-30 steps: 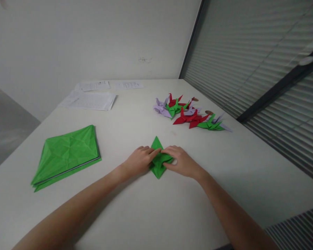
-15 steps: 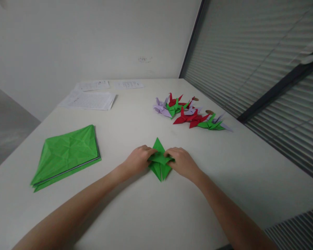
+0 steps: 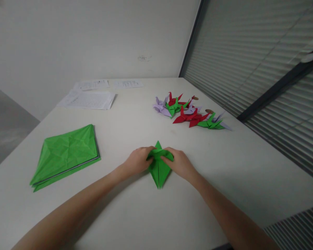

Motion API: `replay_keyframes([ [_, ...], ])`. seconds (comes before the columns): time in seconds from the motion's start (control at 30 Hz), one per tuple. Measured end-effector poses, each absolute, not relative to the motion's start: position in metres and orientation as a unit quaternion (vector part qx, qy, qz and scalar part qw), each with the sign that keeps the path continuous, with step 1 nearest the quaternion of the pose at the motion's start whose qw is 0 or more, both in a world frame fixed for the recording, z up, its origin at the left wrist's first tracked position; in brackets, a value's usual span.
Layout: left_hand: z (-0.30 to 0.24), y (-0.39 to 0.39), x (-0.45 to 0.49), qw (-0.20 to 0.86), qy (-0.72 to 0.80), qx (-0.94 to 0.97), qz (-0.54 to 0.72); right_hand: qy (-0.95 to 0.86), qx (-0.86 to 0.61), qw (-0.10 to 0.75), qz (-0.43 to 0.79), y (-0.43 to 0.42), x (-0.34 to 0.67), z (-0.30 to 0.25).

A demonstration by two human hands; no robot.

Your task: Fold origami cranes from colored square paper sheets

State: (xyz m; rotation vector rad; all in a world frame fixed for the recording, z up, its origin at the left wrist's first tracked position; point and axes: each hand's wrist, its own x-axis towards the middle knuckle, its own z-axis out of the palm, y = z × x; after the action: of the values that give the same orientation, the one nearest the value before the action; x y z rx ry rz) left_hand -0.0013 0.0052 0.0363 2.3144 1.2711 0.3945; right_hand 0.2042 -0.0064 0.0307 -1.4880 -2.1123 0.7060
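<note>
A folded green origami paper (image 3: 158,172) lies on the table in front of me, one point away from me and two narrow points toward me with a slit between them. My left hand (image 3: 138,160) pinches its left side, thumb in front and fingers behind. On the opposite side my right hand (image 3: 180,162) is closed on the paper in the same way. Between the hands the upper flap curves up into a raised, cupped fold. The fingers hide the paper's side corners.
A stack of creased green paper sheets (image 3: 67,149) lies at the left. Several folded paper cranes (image 3: 190,116), red, green and lilac, are grouped at the back right. Printed white papers (image 3: 90,100) lie at the far left, and window blinds (image 3: 263,62) border the right side.
The paper's upper flap has gone from lying fairly flat to bulging upward. Its near points now reach a little closer to me, and both thumbs have moved to the front.
</note>
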Motion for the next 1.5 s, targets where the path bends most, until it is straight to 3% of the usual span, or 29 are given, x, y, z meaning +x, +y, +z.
replay_keyframes([
  [0.2, 0.033, 0.006, -0.004, 0.285, 0.381, 0.866, 0.154, -0.756, -0.502, 0.199, 0.37, -0.006, 0.212, 0.037],
  [0.33, 0.047, -0.004, 0.003, 0.13, 0.439, 0.843, 0.282, -0.735, -0.548, 0.212, 0.34, -0.007, 0.208, 0.036],
  [0.43, 0.064, -0.019, 0.011, 0.022, 0.395, 0.887, 0.239, -0.714, -0.562, 0.245, 0.337, -0.007, 0.203, 0.035],
  [0.6, 0.064, -0.035, 0.022, -0.056, 0.375, 0.917, 0.126, -0.675, -0.583, 0.3, 0.338, -0.006, 0.199, 0.029],
  [0.73, 0.048, -0.037, 0.026, -0.09, 0.409, 0.895, 0.155, -0.642, -0.573, 0.31, 0.405, -0.005, 0.197, 0.025],
  [0.87, 0.038, -0.037, 0.027, -0.087, 0.416, 0.888, 0.175, -0.622, -0.569, 0.262, 0.47, -0.006, 0.197, 0.025],
  [0.97, 0.037, -0.035, 0.026, -0.098, 0.403, 0.898, 0.147, -0.642, -0.58, 0.246, 0.437, -0.003, 0.201, 0.022],
  [1.17, 0.039, -0.027, 0.02, -0.114, 0.382, 0.911, 0.103, -0.72, -0.516, 0.344, 0.312, 0.006, 0.219, 0.025],
  [1.33, 0.045, -0.021, 0.011, -0.116, 0.367, 0.919, 0.084, -0.831, -0.401, 0.256, 0.288, 0.004, 0.232, 0.041],
  [1.5, 0.046, -0.019, 0.008, -0.11, 0.362, 0.923, 0.077, -0.863, -0.392, 0.202, 0.247, 0.006, 0.236, 0.039],
])
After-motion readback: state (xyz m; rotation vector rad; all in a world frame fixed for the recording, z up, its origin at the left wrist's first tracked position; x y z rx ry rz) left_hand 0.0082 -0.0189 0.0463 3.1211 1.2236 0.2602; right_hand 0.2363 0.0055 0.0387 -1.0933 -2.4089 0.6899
